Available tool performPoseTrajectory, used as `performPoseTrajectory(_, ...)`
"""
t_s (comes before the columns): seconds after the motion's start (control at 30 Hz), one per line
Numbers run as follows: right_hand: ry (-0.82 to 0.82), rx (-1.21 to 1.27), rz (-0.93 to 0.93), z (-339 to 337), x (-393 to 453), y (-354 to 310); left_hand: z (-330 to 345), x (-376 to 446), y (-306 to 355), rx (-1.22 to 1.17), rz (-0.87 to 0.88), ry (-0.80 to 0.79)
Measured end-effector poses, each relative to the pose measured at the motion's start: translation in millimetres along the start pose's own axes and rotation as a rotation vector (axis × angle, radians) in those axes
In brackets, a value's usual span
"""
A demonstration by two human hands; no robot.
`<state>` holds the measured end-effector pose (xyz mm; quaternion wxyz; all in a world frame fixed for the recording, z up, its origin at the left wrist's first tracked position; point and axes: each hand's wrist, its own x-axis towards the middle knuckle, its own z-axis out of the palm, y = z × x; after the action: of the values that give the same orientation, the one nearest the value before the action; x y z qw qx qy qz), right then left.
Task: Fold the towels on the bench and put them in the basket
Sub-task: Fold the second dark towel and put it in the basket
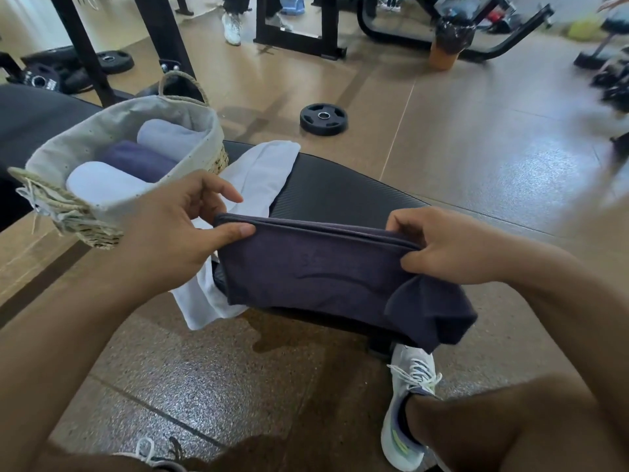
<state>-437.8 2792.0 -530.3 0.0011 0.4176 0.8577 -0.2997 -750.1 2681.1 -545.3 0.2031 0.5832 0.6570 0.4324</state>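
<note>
Bench [326, 192]: doubled dark purple towel [306, 267]

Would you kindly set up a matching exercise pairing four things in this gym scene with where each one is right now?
Things:
1. dark purple towel
2. white towel
3. weight plate
4. rolled towels

Places:
A. lying on the floor beyond the bench
B. inside the basket
C. held at its top fold by both hands
D. spread on the bench beside the basket

Pairs: 1-C, 2-D, 3-A, 4-B
</note>
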Motion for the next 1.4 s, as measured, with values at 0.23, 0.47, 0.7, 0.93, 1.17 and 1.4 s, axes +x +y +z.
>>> performPoseTrajectory(0.23,0.048,-0.092,0.118,-6.9,3.2,14.2,-2.2,8.2,-13.2,0.104,-0.034,0.016)
performPoseTrajectory(0.47,0.174,0.109,0.124,-9.1,10.3,26.0,-2.6,10.9,-22.1,0.086,-0.130,0.059)
performPoseTrajectory(0.7,0.336,0.471,0.115,0.5,23.5,39.2,-1.4,17.5,-32.5,-0.050,-0.284,0.117)
performPoseTrajectory(0.93,0.432,0.636,0.194,12.4,41.0,62.6,2.4,22.9,-44.8,-0.076,-0.311,0.111)
performPoseTrajectory(1.17,0.295,-0.018,0.388,10.2,46.3,58.3,14.1,21.0,-62.0,0.152,-0.385,-0.014)
performPoseTrajectory(1.4,-0.126,-0.279,0.418,22.1,31.1,34.8,12.8,21.4,-67.0,0.150,-0.481,-0.049)
